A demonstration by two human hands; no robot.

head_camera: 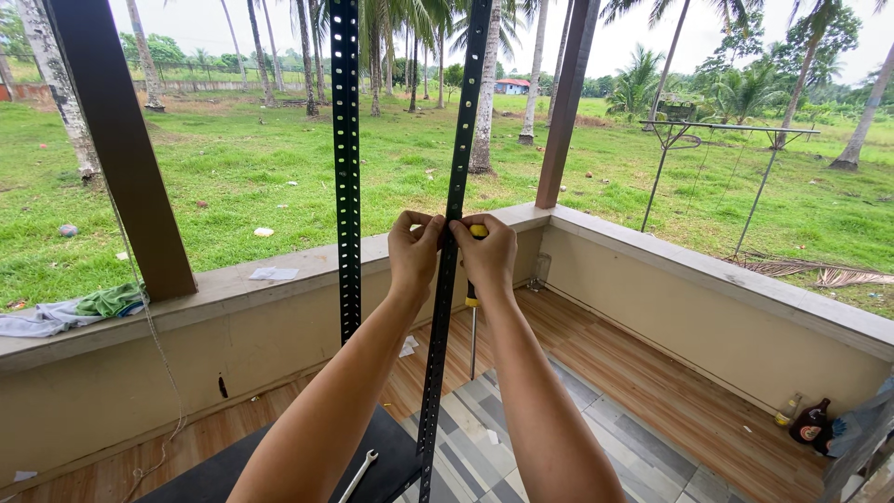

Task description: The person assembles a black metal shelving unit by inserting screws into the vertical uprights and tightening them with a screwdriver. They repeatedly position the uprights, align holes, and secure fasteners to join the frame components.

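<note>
Fingers [430,226] of the left hand [414,253] pinched on a black perforated metal strip [445,307], which runs upright, slightly tilted. Right hand [486,256] closed on the same strip and on a screwdriver [473,312] (yellow-black handle, shaft hanging down). Second strip [346,177] stands just left. Wrench [358,473] lies on the dark table [214,477] below. Low wall [279,307] beyond.

Two bottles stand at about four o'clock, on the wooden floor against the low wall. The brown bottle [812,421] is squat and dark, with a round label in red and white on its belly. Just beside it, at its nine o'clock, the small bottle [788,409] is slim and pale with a dark cap. No signs or screens show.
</note>
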